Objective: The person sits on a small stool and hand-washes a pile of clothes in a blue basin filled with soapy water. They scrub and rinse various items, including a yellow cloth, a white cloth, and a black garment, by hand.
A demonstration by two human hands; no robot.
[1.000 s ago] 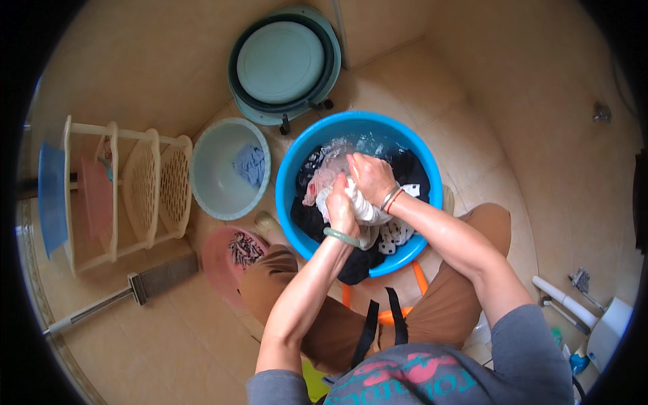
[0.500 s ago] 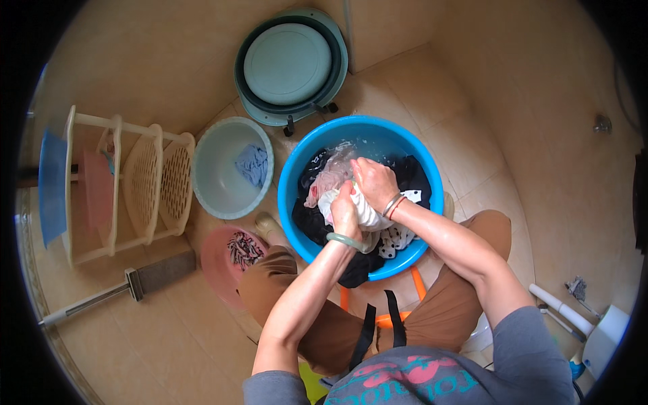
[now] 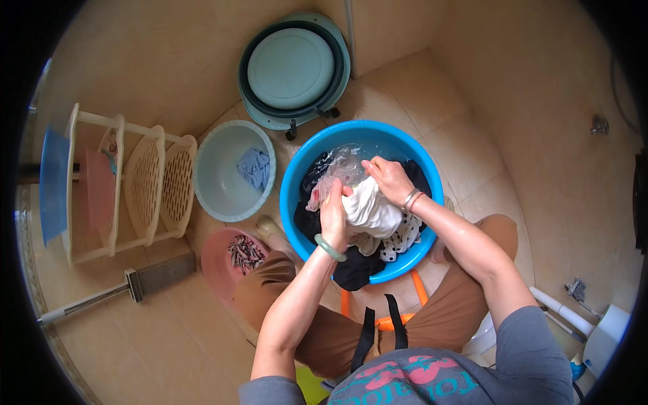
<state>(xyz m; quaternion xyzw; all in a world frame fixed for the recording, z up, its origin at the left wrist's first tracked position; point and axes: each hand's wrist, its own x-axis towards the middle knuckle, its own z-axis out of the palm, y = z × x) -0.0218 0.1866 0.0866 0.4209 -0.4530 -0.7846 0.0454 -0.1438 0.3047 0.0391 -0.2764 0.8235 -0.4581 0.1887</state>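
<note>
A large blue basin (image 3: pixel 292 228) holds water and a heap of wet clothes in front of me. My left hand (image 3: pixel 333 214), with a pale green bangle at its wrist, grips one side of a white garment (image 3: pixel 373 209). My right hand (image 3: pixel 390 179) pinches its other side, so the cloth spreads between them above the heap. Beneath and around it lie a pink cloth (image 3: pixel 325 192), a white cloth with black dots (image 3: pixel 403 241) and black clothes (image 3: pixel 358 271). Both sets of fingertips are partly hidden by the fabric.
Left of the blue basin stand a pale basin (image 3: pixel 217 177) with a blue cloth (image 3: pixel 254 167) and a pink basin (image 3: pixel 214 268) with patterned fabric. A plastic shelf (image 3: pixel 116 185), a flat mop (image 3: pixel 162 275) and a folded green basin (image 3: pixel 291 67) are farther out. Orange stool legs (image 3: pixel 419 286) show below.
My hands have moved apart, the right one outward to the right and the left one slightly back. The white garment, bunched before, is now spread wider between them.
</note>
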